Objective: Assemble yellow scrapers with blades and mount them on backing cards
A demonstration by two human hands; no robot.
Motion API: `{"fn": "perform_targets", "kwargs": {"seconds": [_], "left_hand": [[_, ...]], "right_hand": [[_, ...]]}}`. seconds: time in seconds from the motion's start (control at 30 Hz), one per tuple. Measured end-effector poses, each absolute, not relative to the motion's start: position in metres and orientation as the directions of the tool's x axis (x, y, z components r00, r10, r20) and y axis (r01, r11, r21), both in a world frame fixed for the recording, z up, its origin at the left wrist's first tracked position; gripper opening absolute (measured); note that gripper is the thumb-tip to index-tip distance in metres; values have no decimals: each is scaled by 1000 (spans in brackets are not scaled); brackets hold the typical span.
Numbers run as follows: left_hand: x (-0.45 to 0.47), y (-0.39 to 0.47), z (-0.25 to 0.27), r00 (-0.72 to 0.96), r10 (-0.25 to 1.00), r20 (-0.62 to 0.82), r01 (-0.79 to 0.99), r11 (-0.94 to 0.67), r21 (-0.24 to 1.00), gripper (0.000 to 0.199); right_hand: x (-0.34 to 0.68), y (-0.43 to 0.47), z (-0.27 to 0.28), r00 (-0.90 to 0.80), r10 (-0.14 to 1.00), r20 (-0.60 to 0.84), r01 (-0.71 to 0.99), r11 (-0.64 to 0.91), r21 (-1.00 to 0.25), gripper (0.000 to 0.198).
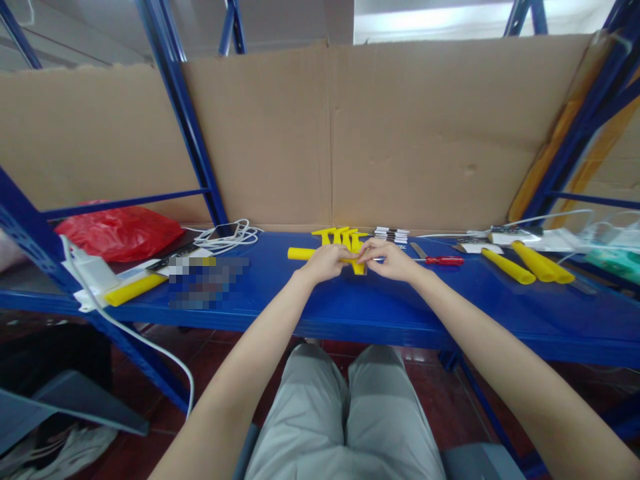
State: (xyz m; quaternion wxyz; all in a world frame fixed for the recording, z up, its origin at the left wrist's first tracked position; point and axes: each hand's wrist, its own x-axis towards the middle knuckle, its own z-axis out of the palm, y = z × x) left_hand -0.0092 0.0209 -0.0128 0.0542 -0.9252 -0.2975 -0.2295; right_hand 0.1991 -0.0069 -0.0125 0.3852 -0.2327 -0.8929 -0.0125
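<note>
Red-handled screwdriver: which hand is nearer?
Right. The right hand is just left of the red-handled screwdriver; the left hand is farther left, beyond the right hand.

Head camera: worn on the person's head, looking forward and down
Grey trousers (303, 420): close below, at 6 o'clock
Left hand (326, 263) and right hand (393, 260): near, mid-view
Cardboard (415, 133): faced across the blue shelf (273, 287), at 12 o'clock, farther off
Width: broad, red bag (123, 230) at 9 o'clock, yellow tubes (507, 267) at 3 o'clock

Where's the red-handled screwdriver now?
In the head view, the red-handled screwdriver lies on the blue tabletop, right of the right hand and left of a group of yellow tubes.
</note>
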Motion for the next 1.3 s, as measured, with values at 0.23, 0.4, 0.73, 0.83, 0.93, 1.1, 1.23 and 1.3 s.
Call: {"fn": "perform_targets", "kwargs": {"seconds": [0.23, 0.4, 0.73, 0.83, 0.93, 1.1, 1.23, 1.3], "left_hand": [[-9, 17, -8, 741, 489, 460, 560, -828, -22, 32], [-7, 13, -6, 760, 481, 438, 555, -830, -51, 27], [-6, 10, -6, 770, 518, 373, 555, -832, 8, 30], [-5, 9, -6, 768, 534, 354, 560, -828, 35, 32], [-5, 8, -6, 767, 536, 353, 556, -829, 51, 33], [-5, 7, -5, 759, 544, 359, 569, -821, 44, 35], [-6, 9, -6, 729, 572, 376, 604, -796, 38, 41], [-7, 11, -7, 724, 570, 389, 610, -792, 26, 43]], "right_hand": [[194, -9, -11, -552, 493, 672, 409, 863, -296, 11], [191, -8, -11, -539, 561, 628, 416, 826, -381, 9], [190, -12, -8, -575, 597, 559, 441, 802, -403, 8], [189, -12, -8, -593, 578, 560, 445, 816, -369, 8], [189, -13, -7, -595, 574, 563, 454, 818, -355, 9], [193, -13, -7, -608, 566, 557, 446, 824, -350, 10], [200, -10, -6, -575, 543, 612, 441, 836, -327, 21], [202, -9, -6, -563, 538, 628, 447, 837, -316, 25]]}}
